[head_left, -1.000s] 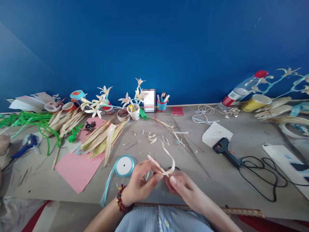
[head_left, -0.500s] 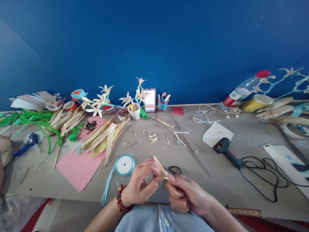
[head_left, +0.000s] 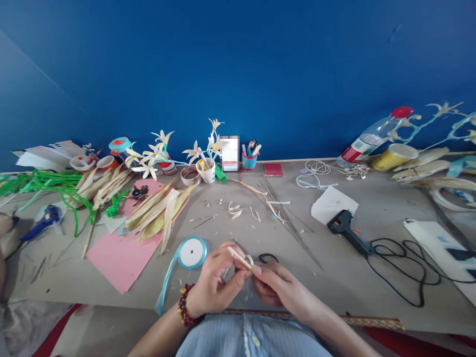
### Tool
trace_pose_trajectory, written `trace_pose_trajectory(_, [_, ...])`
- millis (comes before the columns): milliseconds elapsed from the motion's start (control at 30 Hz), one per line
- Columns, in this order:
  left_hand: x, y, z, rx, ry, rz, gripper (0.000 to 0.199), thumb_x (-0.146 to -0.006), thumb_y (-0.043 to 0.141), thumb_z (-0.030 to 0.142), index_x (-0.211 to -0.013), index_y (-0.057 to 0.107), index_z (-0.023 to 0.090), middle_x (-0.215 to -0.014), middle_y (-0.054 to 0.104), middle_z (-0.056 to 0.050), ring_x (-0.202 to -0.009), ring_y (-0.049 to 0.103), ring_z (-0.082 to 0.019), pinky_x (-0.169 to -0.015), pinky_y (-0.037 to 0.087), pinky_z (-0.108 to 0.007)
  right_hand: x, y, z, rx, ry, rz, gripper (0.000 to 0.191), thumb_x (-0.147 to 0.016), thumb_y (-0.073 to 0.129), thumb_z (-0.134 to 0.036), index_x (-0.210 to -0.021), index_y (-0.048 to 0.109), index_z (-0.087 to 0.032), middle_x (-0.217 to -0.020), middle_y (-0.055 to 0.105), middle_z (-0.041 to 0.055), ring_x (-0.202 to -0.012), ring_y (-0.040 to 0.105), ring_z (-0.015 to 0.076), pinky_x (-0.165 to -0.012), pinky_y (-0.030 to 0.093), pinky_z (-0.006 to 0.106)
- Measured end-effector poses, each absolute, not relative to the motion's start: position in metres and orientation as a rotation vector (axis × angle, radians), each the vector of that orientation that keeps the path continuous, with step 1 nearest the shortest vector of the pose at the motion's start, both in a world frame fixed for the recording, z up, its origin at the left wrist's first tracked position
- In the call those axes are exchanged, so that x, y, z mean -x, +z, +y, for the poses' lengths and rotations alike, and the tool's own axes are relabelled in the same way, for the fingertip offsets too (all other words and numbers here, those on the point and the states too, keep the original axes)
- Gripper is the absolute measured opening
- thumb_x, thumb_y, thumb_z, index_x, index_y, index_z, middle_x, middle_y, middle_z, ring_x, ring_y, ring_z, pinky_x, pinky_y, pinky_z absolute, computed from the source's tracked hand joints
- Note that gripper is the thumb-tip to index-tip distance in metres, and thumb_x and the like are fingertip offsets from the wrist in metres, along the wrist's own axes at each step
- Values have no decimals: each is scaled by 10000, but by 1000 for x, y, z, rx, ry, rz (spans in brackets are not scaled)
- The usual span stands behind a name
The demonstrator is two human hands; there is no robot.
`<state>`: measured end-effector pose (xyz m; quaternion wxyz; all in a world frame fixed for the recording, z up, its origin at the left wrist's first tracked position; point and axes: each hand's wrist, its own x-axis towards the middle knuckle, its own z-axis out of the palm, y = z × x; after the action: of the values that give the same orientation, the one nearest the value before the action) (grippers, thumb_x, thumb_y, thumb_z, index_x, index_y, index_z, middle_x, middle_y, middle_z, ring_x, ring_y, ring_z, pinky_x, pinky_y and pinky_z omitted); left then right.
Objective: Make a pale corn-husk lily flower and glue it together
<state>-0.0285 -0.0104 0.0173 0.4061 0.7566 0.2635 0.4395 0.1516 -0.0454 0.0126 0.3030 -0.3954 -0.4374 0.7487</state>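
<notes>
My left hand (head_left: 219, 275), with a beaded bracelet at the wrist, pinches a narrow, pale strip of corn husk (head_left: 238, 257). The strip slants from the left fingertips down to the right thumb. My right hand (head_left: 278, 287) grips its lower end between thumb and fingers, and both hands almost touch. Behind them lie scissors (head_left: 269, 257), of which a black handle loop shows; the rest is mostly covered. Left of the hands is a roll of light blue ribbon (head_left: 192, 252) with a loose tail. Small husk scraps (head_left: 235, 212) are scattered beyond the fingers.
Dried corn husks (head_left: 169, 208) lie over pink paper (head_left: 121, 255). Thin wires (head_left: 293, 228) stretch across the table's middle. A black glue gun (head_left: 347, 230) trails its cord at right. Husk flowers (head_left: 148, 157) stand in cups at the back. Another person's hand (head_left: 7, 228) shows at far left.
My right hand has shifted slightly, its fingers now tucked closer under the strip. The strip has turned a little, its upper end lower and further left. A curled edge now shows beside it.
</notes>
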Motion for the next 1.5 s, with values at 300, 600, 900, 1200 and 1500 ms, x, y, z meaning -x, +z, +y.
trace_pose_trajectory(300, [30,15,-10,-1917,1125,752,85,-882,565,164,-803,545,192,-726,627,-27,-717,586,-159,-678,489,-281,-159,15,-45,973,1860,-1337,575,-911,440,-667,-574,349,-210,-531,260,-81,-467,187,73,-434,137,244])
trace_pose_trajectory(600, [30,18,-12,-1953,1125,678,74,-870,539,149,-849,597,191,-756,639,-61,-751,596,-191,-716,498,-334,-153,13,-47,1091,1796,-1356,590,-920,460,-643,-544,327,-209,-508,266,-80,-463,222,70,-446,165,244])
trace_pose_trajectory(900, [31,19,-8,-1919,1146,719,92,-885,552,170,-798,544,197,-702,622,-22,-683,577,-162,-675,467,-297,-160,15,-47,917,2018,-1208,594,-864,494,-699,-556,338,-215,-491,253,-95,-433,170,59,-410,112,237])
trace_pose_trajectory(1200, [30,20,-8,-1954,1082,621,72,-868,538,140,-835,579,189,-725,615,-29,-687,568,-158,-678,463,-290,-155,16,-48,1119,1722,-1475,608,-940,392,-660,-540,324,-207,-502,285,-68,-470,232,74,-454,165,263])
trace_pose_trajectory(1500, [39,16,-3,-1969,1116,550,87,-864,571,136,-814,542,201,-681,607,-17,-664,565,-155,-710,469,-307,-161,14,-49,724,2261,-937,614,-872,553,-648,-503,318,-216,-432,208,-122,-369,164,34,-371,68,218])
